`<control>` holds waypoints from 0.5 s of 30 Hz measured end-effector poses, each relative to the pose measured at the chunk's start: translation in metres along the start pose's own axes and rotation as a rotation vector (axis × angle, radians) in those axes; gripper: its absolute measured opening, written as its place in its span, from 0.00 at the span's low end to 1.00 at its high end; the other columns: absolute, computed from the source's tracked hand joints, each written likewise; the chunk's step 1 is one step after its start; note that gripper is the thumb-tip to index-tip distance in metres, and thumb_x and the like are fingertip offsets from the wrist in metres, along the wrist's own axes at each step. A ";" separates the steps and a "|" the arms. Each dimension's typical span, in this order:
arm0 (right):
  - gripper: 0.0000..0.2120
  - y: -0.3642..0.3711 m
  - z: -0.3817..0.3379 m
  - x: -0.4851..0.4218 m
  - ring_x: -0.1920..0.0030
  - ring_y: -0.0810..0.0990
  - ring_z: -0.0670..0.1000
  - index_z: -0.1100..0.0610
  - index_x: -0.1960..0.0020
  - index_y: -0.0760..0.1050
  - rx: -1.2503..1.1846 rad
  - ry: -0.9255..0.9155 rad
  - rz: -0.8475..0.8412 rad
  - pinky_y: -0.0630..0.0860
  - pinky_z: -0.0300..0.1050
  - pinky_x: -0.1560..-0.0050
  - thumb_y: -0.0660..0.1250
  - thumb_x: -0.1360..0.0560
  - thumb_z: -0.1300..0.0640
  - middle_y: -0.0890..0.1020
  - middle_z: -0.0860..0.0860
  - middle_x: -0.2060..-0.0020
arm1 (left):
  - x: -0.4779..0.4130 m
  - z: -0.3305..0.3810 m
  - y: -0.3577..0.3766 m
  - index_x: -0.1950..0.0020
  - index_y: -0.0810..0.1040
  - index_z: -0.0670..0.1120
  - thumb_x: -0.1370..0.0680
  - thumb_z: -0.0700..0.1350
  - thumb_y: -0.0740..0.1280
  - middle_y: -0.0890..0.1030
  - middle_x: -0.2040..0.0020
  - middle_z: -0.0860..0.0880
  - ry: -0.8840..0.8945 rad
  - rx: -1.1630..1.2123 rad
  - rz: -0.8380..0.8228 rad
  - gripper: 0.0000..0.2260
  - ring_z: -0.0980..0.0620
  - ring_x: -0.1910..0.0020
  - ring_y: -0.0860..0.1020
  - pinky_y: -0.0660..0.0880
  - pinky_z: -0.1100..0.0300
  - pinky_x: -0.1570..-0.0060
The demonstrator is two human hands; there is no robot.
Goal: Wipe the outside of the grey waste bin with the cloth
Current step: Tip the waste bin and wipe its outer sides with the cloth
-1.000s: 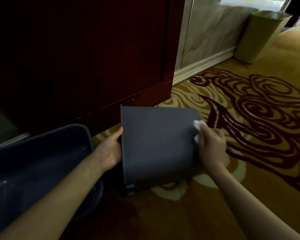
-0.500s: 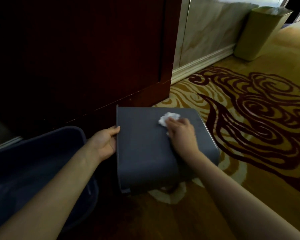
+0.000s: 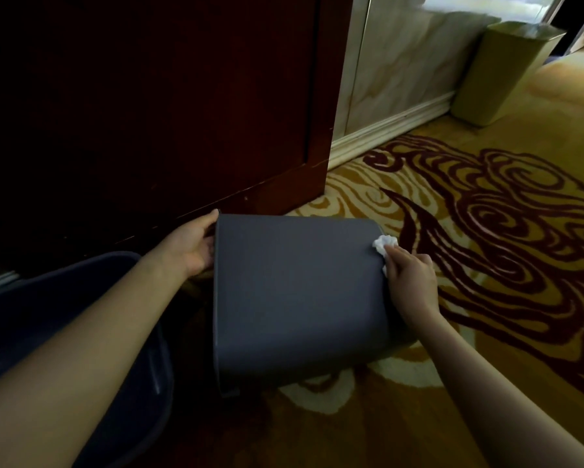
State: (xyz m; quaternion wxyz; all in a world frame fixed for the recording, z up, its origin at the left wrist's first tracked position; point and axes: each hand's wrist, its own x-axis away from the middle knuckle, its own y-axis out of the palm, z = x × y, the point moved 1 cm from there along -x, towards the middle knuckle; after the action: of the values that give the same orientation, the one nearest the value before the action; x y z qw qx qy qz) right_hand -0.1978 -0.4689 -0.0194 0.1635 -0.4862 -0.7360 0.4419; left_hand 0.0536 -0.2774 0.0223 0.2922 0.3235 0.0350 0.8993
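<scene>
The grey waste bin (image 3: pixel 294 292) lies tipped on its side on the carpet, its broad flat wall facing up and its rim toward the left. My left hand (image 3: pixel 191 246) grips that rim at the upper left corner. My right hand (image 3: pixel 410 282) presses a crumpled white cloth (image 3: pixel 383 245) against the bin's upper right edge, near its base. Only a small bunch of cloth shows beyond my fingers.
A dark blue tub (image 3: pixel 64 332) sits at the left under my left arm. A dark wooden door (image 3: pixel 155 106) stands just behind the bin. An olive bin (image 3: pixel 499 72) stands by the marble wall at the far right. Patterned carpet (image 3: pixel 486 214) spreads to the right.
My right hand slid the cloth from the bin's right edge to the middle of its top wall, then back to the right edge. My left hand kept hold of the rim.
</scene>
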 end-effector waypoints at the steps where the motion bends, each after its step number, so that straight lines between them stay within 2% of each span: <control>1: 0.14 0.000 0.001 0.002 0.47 0.72 0.54 0.55 0.38 0.75 -0.004 -0.009 0.009 0.71 0.52 0.45 0.57 0.21 0.58 0.80 0.53 0.42 | -0.003 0.003 0.006 0.43 0.75 0.44 0.22 0.53 0.61 0.79 0.55 0.45 -0.004 -0.026 0.011 0.15 0.49 0.58 0.79 0.76 0.54 0.65; 3: 0.14 -0.002 0.003 0.008 0.49 0.73 0.54 0.56 0.39 0.75 -0.017 -0.026 0.036 0.71 0.51 0.48 0.58 0.22 0.59 0.81 0.54 0.46 | -0.008 0.007 0.017 0.44 0.76 0.43 0.22 0.54 0.60 0.79 0.53 0.44 -0.017 -0.096 0.059 0.17 0.47 0.56 0.78 0.75 0.53 0.64; 5: 0.15 -0.005 0.005 0.015 0.46 0.73 0.56 0.56 0.37 0.74 -0.023 -0.036 0.050 0.70 0.51 0.46 0.59 0.22 0.59 0.80 0.54 0.45 | -0.012 0.008 0.024 0.38 0.73 0.41 0.22 0.53 0.60 0.79 0.47 0.43 -0.018 -0.129 0.152 0.19 0.46 0.52 0.78 0.75 0.52 0.59; 6: 0.15 -0.006 0.008 0.017 0.44 0.72 0.57 0.56 0.36 0.73 -0.008 -0.043 0.047 0.69 0.51 0.44 0.59 0.22 0.59 0.80 0.53 0.43 | -0.011 0.006 0.026 0.37 0.73 0.41 0.22 0.53 0.60 0.79 0.47 0.43 -0.001 -0.129 0.192 0.20 0.46 0.52 0.78 0.76 0.53 0.59; 8: 0.16 -0.010 0.015 0.023 0.42 0.71 0.55 0.57 0.35 0.72 -0.002 -0.042 0.050 0.67 0.48 0.46 0.60 0.22 0.60 0.79 0.53 0.41 | -0.003 0.001 0.028 0.40 0.74 0.42 0.22 0.55 0.60 0.79 0.54 0.46 0.058 -0.121 0.226 0.19 0.48 0.57 0.78 0.75 0.55 0.65; 10: 0.16 -0.017 0.019 0.029 0.45 0.70 0.50 0.57 0.36 0.73 -0.077 0.014 0.076 0.65 0.44 0.49 0.60 0.23 0.61 0.80 0.55 0.43 | 0.010 -0.006 0.027 0.47 0.76 0.46 0.22 0.55 0.59 0.79 0.56 0.48 0.115 -0.088 0.196 0.15 0.50 0.59 0.78 0.74 0.57 0.68; 12: 0.15 -0.028 0.017 0.035 0.44 0.71 0.51 0.57 0.36 0.73 -0.160 0.044 0.132 0.67 0.45 0.49 0.59 0.22 0.60 0.80 0.55 0.45 | 0.026 -0.011 0.027 0.54 0.76 0.51 0.21 0.55 0.58 0.80 0.55 0.49 0.182 -0.023 0.149 0.11 0.52 0.59 0.80 0.75 0.59 0.70; 15: 0.15 -0.039 -0.007 0.043 0.41 0.73 0.54 0.58 0.37 0.74 -0.221 -0.033 0.240 0.70 0.47 0.46 0.59 0.22 0.60 0.80 0.55 0.44 | 0.047 -0.014 0.029 0.49 0.75 0.52 0.21 0.53 0.57 0.81 0.53 0.51 0.310 0.033 0.065 0.10 0.56 0.59 0.81 0.77 0.64 0.73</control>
State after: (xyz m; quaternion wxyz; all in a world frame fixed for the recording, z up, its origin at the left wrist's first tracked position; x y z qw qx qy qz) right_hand -0.2360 -0.4336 0.0084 0.0427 -0.5783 -0.7194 0.3825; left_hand 0.0010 -0.2738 0.0451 0.2489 0.1866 0.0840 0.9467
